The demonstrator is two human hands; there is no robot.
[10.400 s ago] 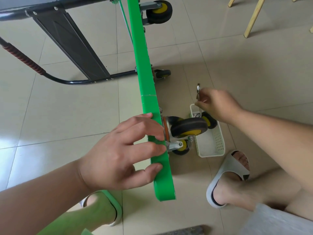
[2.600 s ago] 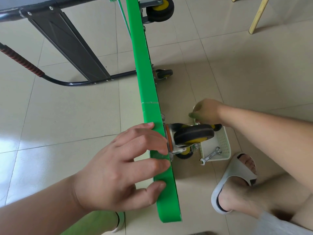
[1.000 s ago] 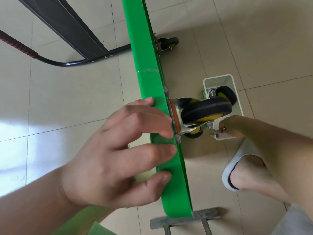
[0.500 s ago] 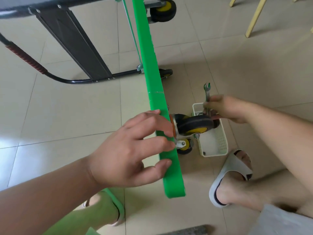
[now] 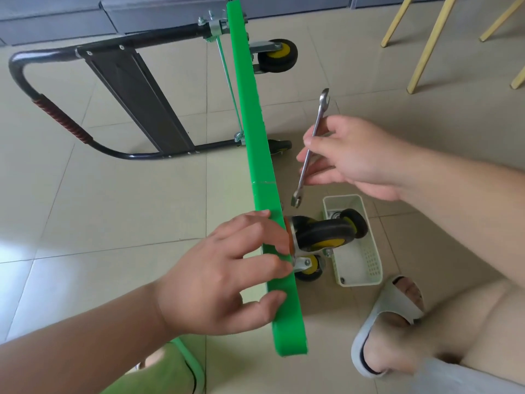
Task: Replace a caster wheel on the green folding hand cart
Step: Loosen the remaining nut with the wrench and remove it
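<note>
Floor (image 5: pixel 113 209): pale tiles, bearing everything here; wooden chair legs stand at its far right.
Green folding hand cart (image 5: pixel 250 123): stands on its long edge and runs from the floor's far edge towards the person. Its black handle (image 5: pixel 17 61) is folded out to the left.
White basket (image 5: pixel 366 268): on the floor just right of the cart's near end, with a loose wheel (image 5: pixel 353 223) in it.
Caster wheel (image 5: pixel 324 234): black with a yellow hub, its plate against the deck's underside near the near end.
Left hands' side: the left hand (image 5: pixel 221 277) grips the deck's upper edge, fingertips at the caster's plate.
Right hands' side: the right hand (image 5: pixel 349 155) pinches the wrench (image 5: pixel 312 137) mid-shaft, above the caster and touching no fastener.
Progress: probably mid-job. Whether the mounted caster is the old or the new one cannot be told, so the wrench work on its plate seems to be left.
Writing: none readable.
</note>
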